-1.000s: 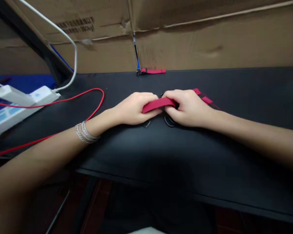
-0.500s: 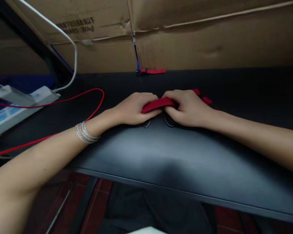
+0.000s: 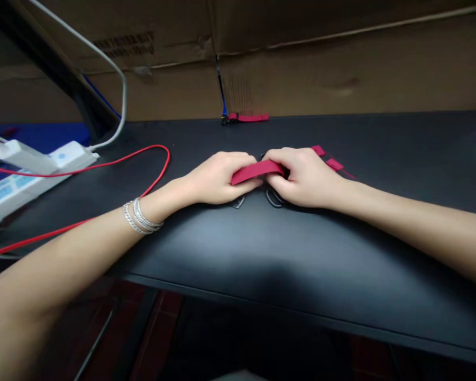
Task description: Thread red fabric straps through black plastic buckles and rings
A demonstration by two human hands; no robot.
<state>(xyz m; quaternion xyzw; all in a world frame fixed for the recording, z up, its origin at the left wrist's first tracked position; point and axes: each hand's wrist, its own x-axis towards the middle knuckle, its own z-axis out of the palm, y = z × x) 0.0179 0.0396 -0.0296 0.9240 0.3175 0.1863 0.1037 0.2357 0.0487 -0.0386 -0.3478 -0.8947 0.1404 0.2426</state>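
My left hand [image 3: 220, 177] and my right hand [image 3: 303, 177] meet at the middle of the black desk, both pinching a red nylon strap [image 3: 257, 172]. Its band spans the gap between them, and its end runs into my right fingers. Two dark metal loops lie under the hands, one by my left hand [image 3: 237, 202] and one by my right hand [image 3: 275, 198]. Beyond my right hand, a red strap tail [image 3: 328, 160] lies on the desk. A silver bracelet stack [image 3: 142, 217] circles my left wrist.
A second red strap [image 3: 248, 117] with a dark buckle lies at the desk's far edge [image 3: 341, 114], below a cardboard wall [image 3: 321, 63]. A thin red cable [image 3: 154, 174] loops left toward a white power strip [image 3: 35, 159]. A white cable [image 3: 122, 90] rises behind it.
Both hands and the strap stay in place. Only the view shifts slightly, and the light on the desk changes.
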